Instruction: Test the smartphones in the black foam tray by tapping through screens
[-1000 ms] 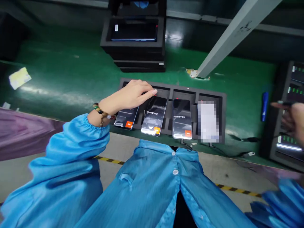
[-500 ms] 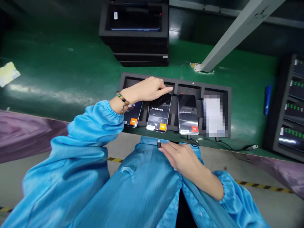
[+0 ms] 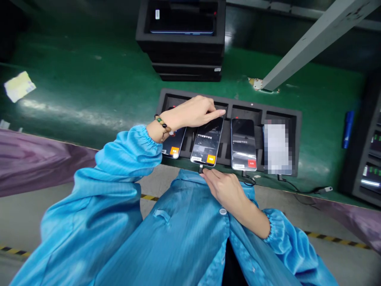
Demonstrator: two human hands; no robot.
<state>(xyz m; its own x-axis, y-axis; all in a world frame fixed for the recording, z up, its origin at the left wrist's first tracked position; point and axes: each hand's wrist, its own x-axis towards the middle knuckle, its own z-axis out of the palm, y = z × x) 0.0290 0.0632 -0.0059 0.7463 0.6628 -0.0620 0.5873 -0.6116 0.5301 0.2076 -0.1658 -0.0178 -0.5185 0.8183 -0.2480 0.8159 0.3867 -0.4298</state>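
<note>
My left hand [image 3: 195, 110], wearing a beaded bracelet, is closed at the upper end of a smartphone [image 3: 207, 143] with a lit screen and an orange button. Its fingertips are partly hidden. My right hand [image 3: 224, 188] pinches a small black cable plug [image 3: 201, 169] with a light metal tip. That tip is right by the phone's lower edge; whether it has entered the port I cannot tell. Under my left wrist lies another phone [image 3: 175, 143], partly covered. To the right, a third phone [image 3: 243, 145] has a black cable at its bottom edge. All lie on a black foam tray [image 3: 228, 107].
At the tray's right end is a phone with a blurred white screen [image 3: 278, 147], also cabled. Stacked black trays [image 3: 181, 43] stand behind. A grey post [image 3: 303, 49], a blue marker [image 3: 347, 129], a paper scrap [image 3: 19, 86] and a loose USB connector [image 3: 326, 190] are around.
My right hand has moved up, bringing the cable plug from below the table edge to the phone's lower end. My left hand stays at the phone's top. The view has shifted slightly.
</note>
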